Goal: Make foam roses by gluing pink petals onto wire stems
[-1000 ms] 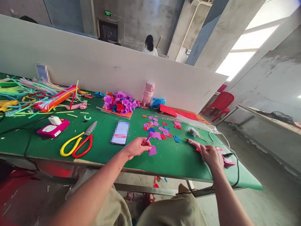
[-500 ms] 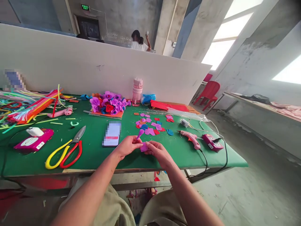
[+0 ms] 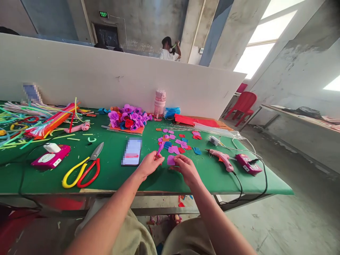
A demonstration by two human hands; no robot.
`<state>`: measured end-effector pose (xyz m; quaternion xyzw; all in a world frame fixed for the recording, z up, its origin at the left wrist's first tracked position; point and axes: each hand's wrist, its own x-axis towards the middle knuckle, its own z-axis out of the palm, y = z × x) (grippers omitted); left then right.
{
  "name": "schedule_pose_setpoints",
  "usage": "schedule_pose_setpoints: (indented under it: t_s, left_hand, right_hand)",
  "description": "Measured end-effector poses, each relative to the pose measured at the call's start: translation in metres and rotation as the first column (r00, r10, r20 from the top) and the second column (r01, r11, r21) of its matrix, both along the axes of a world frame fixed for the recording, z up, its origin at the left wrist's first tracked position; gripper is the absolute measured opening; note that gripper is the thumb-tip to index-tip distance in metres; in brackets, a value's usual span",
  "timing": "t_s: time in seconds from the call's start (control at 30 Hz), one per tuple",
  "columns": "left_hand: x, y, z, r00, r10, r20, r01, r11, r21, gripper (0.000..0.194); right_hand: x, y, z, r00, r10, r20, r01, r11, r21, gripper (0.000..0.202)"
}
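Note:
My left hand (image 3: 149, 165) is closed on a rolled purple paper petal (image 3: 160, 148), which points up from the fingers. Between the thumb and fingers of my right hand (image 3: 186, 169) is a flat purple petal (image 3: 171, 160). The two hands are a little apart, above the front of the green table (image 3: 111, 179). Just beyond them lie loose purple, red and blue petals, among them a blue petal (image 3: 197, 151). A pink glue gun (image 3: 222, 160) rests to the right of my right hand. Left of my left hand lies a phone (image 3: 132, 152).
Large scissors (image 3: 84, 168) with yellow and red handles lie at left, near a magenta power strip (image 3: 50, 156). Finished paper flowers (image 3: 129, 117) and a pink bottle (image 3: 159, 104) stand at the back. Another magenta power strip (image 3: 248, 164) trails cables at right. A white partition (image 3: 106, 76) borders the table.
My hands have moved apart; the flat petal in my right hand has separated from the left hand's fingers. The whole view has shifted slightly, with things appearing further right.

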<state>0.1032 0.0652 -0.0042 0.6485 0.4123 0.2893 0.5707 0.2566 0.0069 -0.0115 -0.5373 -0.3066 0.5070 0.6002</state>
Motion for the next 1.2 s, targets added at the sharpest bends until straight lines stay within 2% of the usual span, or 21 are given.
schedule_pose_setpoints:
  t_s: [0.27,0.37,0.5,0.63,0.7,0.9,1.03,1.2]
  left_hand:
    - [0.000,0.001,-0.003,0.997,0.032,0.071,-0.035,0.999,0.039,0.018]
    - [0.001,0.000,-0.002,0.991,0.075,0.108,-0.076,0.997,0.003,0.014]
    - [0.000,0.000,0.000,0.982,0.079,0.170,-0.065,0.994,-0.083,0.019]
    - [-0.001,0.000,0.004,0.985,0.093,0.145,-0.098,0.995,0.031,0.021]
    - [-0.001,0.000,0.005,0.985,0.100,0.143,-0.107,0.993,0.043,0.023]
    - [0.003,-0.004,0.001,0.958,0.092,0.272,-0.074,0.994,-0.078,0.025]
    - [0.005,-0.008,0.001,0.957,0.113,0.268,-0.074,0.986,-0.150,0.025]
    - [0.009,-0.012,0.001,0.953,0.076,0.292,-0.012,0.977,-0.214,0.028]
  right_hand:
    - [0.006,0.013,-0.003,0.990,-0.099,-0.097,0.101,0.995,0.022,0.020]
    - [0.006,0.015,-0.001,0.991,-0.110,-0.082,0.112,0.993,0.020,0.020]
    - [0.010,0.017,0.004,0.992,-0.127,-0.013,0.127,0.991,0.045,0.022]
    - [0.012,0.017,0.007,0.990,-0.137,0.033,0.134,0.987,0.087,0.022]
    - [0.011,0.016,0.008,0.990,-0.132,0.044,0.128,0.987,0.096,0.022]
    - [0.007,0.014,0.010,0.990,-0.135,0.044,0.131,0.987,0.092,0.023]
    - [0.005,0.012,0.013,0.991,-0.126,0.054,0.120,0.988,0.100,0.023]
    - [0.001,0.009,0.014,0.994,-0.092,0.067,0.083,0.990,0.117,0.024]
